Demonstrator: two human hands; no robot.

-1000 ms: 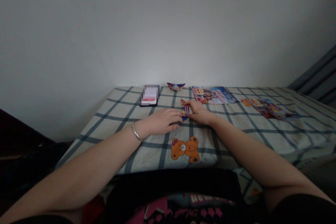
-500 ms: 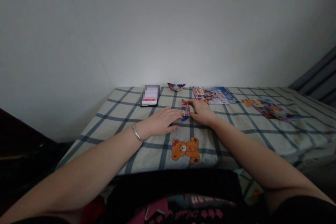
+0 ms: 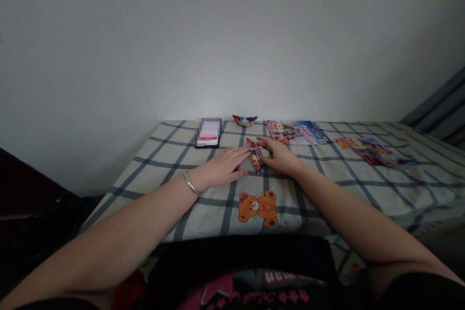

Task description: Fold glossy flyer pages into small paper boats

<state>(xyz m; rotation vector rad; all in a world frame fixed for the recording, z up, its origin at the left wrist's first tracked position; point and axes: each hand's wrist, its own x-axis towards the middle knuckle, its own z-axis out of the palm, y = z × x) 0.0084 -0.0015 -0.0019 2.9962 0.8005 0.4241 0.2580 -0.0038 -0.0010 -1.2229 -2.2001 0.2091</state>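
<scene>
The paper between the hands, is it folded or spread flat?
Folded: the paper makes a narrow shape with pointed ends, unlike the wide leaflet by the wall.

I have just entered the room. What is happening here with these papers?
A person is handling a small folded paper on a checked cloth. The left hand lies flat with its fingertips at the paper's left edge; the right hand is curved at its right side. Another folded paper piece sits near the wall. Two flat printed sheets lie to the right, a phone-like device to the left.
</scene>
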